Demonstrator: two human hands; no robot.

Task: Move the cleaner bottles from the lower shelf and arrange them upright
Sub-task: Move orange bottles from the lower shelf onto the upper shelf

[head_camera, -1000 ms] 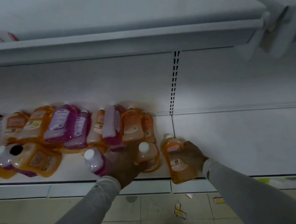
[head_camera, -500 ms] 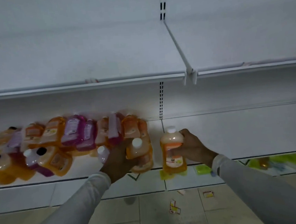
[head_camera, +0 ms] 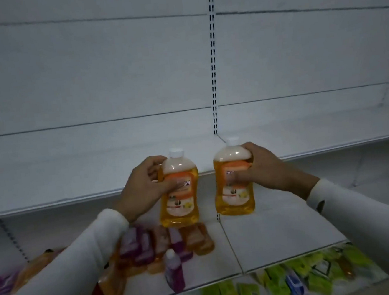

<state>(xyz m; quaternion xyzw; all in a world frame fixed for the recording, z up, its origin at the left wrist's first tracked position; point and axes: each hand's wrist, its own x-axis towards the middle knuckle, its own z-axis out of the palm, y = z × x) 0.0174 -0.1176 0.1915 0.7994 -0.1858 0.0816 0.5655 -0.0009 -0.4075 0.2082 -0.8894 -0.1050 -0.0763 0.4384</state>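
- Heap of bottles [head_camera: 151,249]: orange and purple, lying on their sides on the lower shelf [head_camera: 281,241], lower left of the view, partly hidden behind the left sleeve [head_camera: 59,279]; blurred, so no count can be made.
- Small purple bottle [head_camera: 174,271]: white cap, upright, at the front of the lower shelf, just right of the heap's near end.
- Left hand [head_camera: 143,190]: raised above the heap, in front of the edge of the upper shelf [head_camera: 49,180]. Grip curled round the left orange bottle [head_camera: 180,196], thumb across its label, fingers behind its shoulder.
- Left orange bottle: white cap, orange liquid, pale label; held upright in the air, cap level with the upper shelf surface, base clear of the heap below.
- Right orange bottle [head_camera: 232,184]: same kind, upright, held in the air beside the left one, the two apart; base above the lower shelf.
- Right hand [head_camera: 259,169]: grip wrapped round the right orange bottle from its right side, thumb across the label, fingers over its shoulder near the cap. White sleeve [head_camera: 361,214] runs off to the lower right.
- Slotted upright [head_camera: 212,57]: dark slots in the white back panel, above and between the two held bottles.
- Green packets [head_camera: 273,287]: blurred, below the front edge of the lower shelf, at lower right.
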